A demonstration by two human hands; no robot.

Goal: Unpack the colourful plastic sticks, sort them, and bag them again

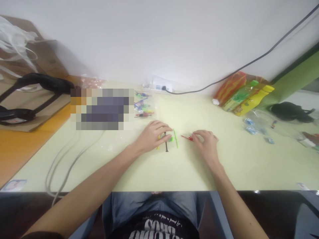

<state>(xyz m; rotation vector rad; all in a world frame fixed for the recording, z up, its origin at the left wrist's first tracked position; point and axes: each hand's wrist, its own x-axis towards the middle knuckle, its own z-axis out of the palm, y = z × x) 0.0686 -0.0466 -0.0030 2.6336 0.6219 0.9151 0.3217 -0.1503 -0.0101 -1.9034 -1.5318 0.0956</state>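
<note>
Both forearms reach forward from the bottom edge across the pale yellow table (139, 172), converging toward its middle, palms down.

The left hand (152, 135) lies with its knuckles up and its fingers curled loosely toward 3 o'clock. The fingertips cover a small yellow piece (158, 137) and a round green piece (170, 138). Whether they grip either or only rest on them cannot be told. A black stick (166, 146) pokes out from under the fingers toward 6 o'clock, and a thin green stick (176, 138) lies just beside the fingertips at 3 o'clock, apart from them.

The right hand (206, 143) is arched, wrist low, with its fingers bunched together and pointing toward 10 o'clock. The fingertips close on the near end of a red stick (186, 137), which lies flat on the table between the two hands.

At 11 o'clock from the left hand sits a clear bag of coloured pieces (143, 107). Beyond it, at the wall, a white power strip (159, 87) has a dark cable (249, 63) running off toward 2 o'clock. Juice bottles (246, 96) lie at 2 o'clock from the right hand, well apart.
</note>
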